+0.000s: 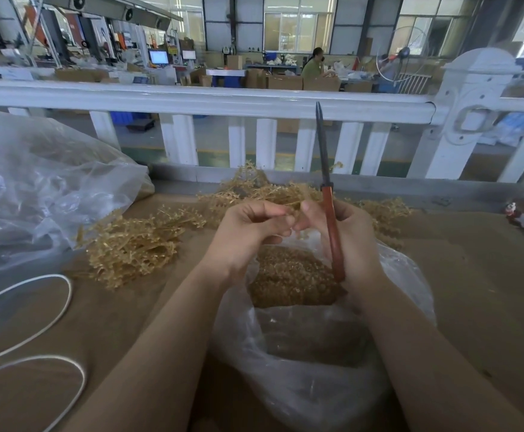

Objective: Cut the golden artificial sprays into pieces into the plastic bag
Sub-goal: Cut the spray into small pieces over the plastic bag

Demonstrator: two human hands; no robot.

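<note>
Your left hand (pixel 248 235) sits at centre frame, palm turned toward you, wrist bent slightly back, forearm entering from the lower left. Its fingers (pixel 277 213) are curled inward, and thumb and fingertips pinch a thin piece of spray (pixel 291 210).

Your right hand (pixel 352 241) sits just right of the left, fingertips touching or nearly touching it at the pinch point. Its forearm enters from the lower right. The fingers (pixel 305 213) are pressed together and bent toward the left hand. The palm and lower fingers close around the red-brown handle of the scissors (pixel 332 232). The dark blades (pixel 322 145) stand together, almost upright, tip pointing toward the top of the frame in front of the white railing (pixel 210 99).

Both hands hover over the open mouth of the bag (pixel 310 363), lower centre. Cut gold pieces (pixel 288 279) fill its far end, directly below your hands.

The uncut sprays (pixel 132 244) lie in a heap on the brown table (pixel 478 275), left of centre, and extend behind your hands toward the right. A second, larger clear bag (pixel 36 188) occupies the left edge. A white cord (pixel 48 310) loops at lower left.
</note>
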